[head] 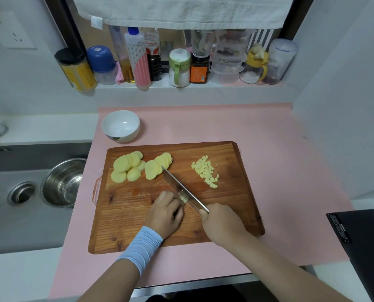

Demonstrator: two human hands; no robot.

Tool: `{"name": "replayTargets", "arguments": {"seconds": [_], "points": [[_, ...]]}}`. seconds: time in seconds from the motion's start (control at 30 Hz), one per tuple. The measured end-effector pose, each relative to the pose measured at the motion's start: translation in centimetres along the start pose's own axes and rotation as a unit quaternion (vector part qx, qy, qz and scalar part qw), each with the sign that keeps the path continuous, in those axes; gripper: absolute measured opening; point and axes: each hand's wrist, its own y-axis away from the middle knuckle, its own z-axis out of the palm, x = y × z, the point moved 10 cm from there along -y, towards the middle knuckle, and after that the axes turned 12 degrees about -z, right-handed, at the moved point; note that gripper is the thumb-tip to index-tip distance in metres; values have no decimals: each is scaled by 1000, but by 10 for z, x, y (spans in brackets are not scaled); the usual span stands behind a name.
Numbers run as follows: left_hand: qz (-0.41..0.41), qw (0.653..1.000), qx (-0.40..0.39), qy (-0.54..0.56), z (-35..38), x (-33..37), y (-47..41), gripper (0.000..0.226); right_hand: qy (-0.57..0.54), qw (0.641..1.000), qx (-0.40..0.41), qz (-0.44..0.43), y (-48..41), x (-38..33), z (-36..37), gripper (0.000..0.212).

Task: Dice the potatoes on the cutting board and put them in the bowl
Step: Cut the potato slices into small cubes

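A wooden cutting board (225,214) lies on a pink mat. Round potato slices (136,166) sit fanned out at its far left, and a small heap of diced potato (205,171) lies at its far right. My right hand (223,223) grips the handle of a knife (177,186), whose blade points away to the left, tip beside the slices. My left hand (164,214) curls over a potato piece held against the blade; the piece is mostly hidden under the fingers. An empty white bowl (120,126) stands beyond the board's far left corner.
A sink (18,214) on the left holds a steel bowl (61,182). Bottles and jars (159,62) line a shelf at the back under a hanging towel. A black appliance (364,247) sits at the near right. White walls close in on the right.
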Motion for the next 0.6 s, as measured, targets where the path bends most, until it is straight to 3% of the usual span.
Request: {"name": "replayTargets", "arguments": {"seconds": [0.37, 0.6], "points": [[-20, 999, 2, 46, -6, -1, -1, 6, 22, 999, 22, -39, 18, -16, -10, 35], [-24, 998, 7, 56, -7, -3, -1, 8, 31, 999, 4, -14, 22, -7, -4, 37]]}}
